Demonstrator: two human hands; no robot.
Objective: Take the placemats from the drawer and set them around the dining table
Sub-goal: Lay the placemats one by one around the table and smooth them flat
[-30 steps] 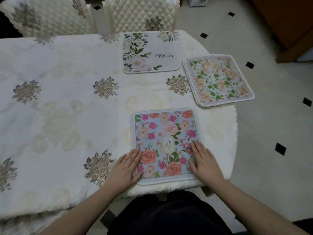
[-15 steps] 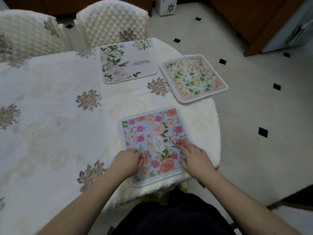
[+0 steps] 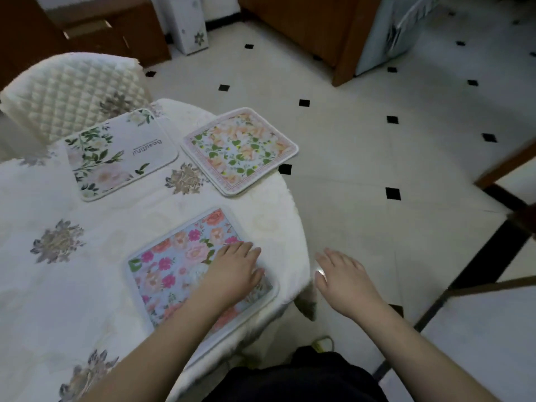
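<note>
Three placemats are seen on the tabletop. The blue floral placemat lies nearest the body at 6 o'clock, its long axis running toward 1 o'clock. The white "Beautiful" placemat lies at 11 o'clock and the peach floral placemat at 1 o'clock, overhanging the edge. The left hand rests flat on the blue placemat, its grip apart, fingers straight. The right hand is held off the edge at 3 o'clock, relaxed and empty. The left hand is judged nearer for any last straightening.
</note>
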